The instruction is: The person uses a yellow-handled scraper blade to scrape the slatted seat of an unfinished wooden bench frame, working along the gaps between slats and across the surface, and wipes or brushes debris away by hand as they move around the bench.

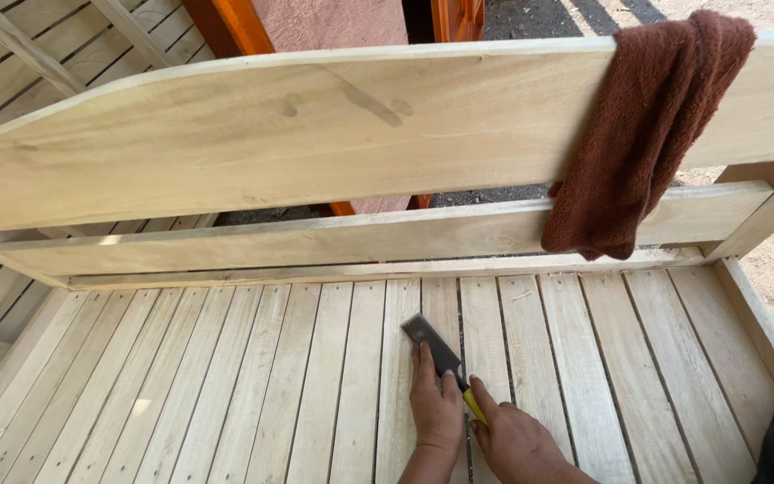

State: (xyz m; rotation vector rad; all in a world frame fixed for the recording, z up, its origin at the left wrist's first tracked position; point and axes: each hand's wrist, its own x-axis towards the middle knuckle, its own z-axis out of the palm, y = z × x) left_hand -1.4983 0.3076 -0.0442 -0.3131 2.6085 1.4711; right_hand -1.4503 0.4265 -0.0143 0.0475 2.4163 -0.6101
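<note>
One bare wooden bench (226,394) fills the view, with two boards across its back: one wide curved top board (270,134) and one narrower rail (315,240) beneath it. About fifteen slats (320,385) make up the seat, though the count at the left edge is hard to fix. There is one brown towel (642,134), one scraper (436,351) with a single dark blade and a yellow handle, and two hands, a left hand (436,408) and a right hand (517,439).
</note>
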